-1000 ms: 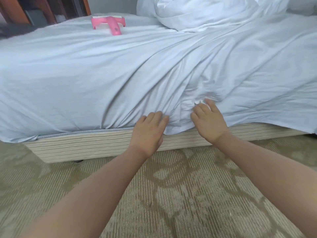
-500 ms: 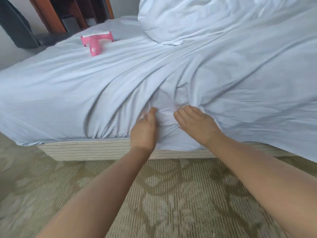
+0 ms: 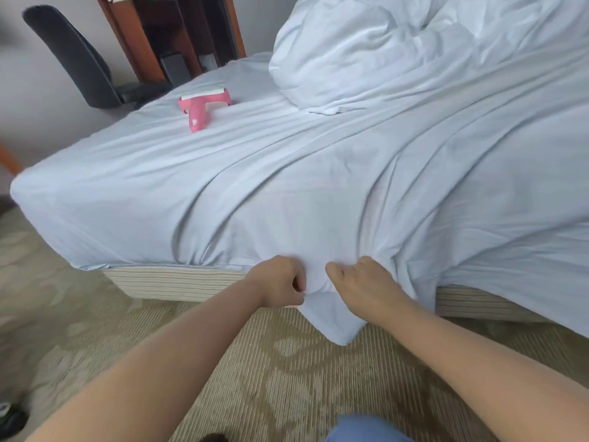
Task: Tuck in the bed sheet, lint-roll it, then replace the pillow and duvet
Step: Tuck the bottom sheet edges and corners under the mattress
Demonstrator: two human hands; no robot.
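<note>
Both of your hands hold the bed sheet (image 3: pixel 318 193) at the side of the mattress. Your left hand (image 3: pixel 280 282) is closed into a fist and pinches a fold of the cloth between thumb and fingers. Your right hand (image 3: pixel 366 285) has its fingers curled into the fabric just beside it, so it grasps the sheet too. Between the two hands a loose corner of the sheet hangs down past the striped bed base (image 3: pixel 172 282) toward the carpet (image 3: pixel 255 378).

Half a second ago your hands lay higher on the side of the mattress, with the fingers flatter on the cloth; now they are lower, at the bottom edge, and the hanging corner is pulled out. The head view has also turned, so more of the room shows on the left.

On top of the bed the pink lint roller (image 3: pixel 202 108) lies near the far edge, well apart from your hands. The white duvet (image 3: pixel 398 49) is bunched at the far right of the bed. Behind the bed stand a dark office chair (image 3: pixel 73 59) and a wooden cabinet (image 3: pixel 165 33). The carpet is beige with a pale pattern.
</note>
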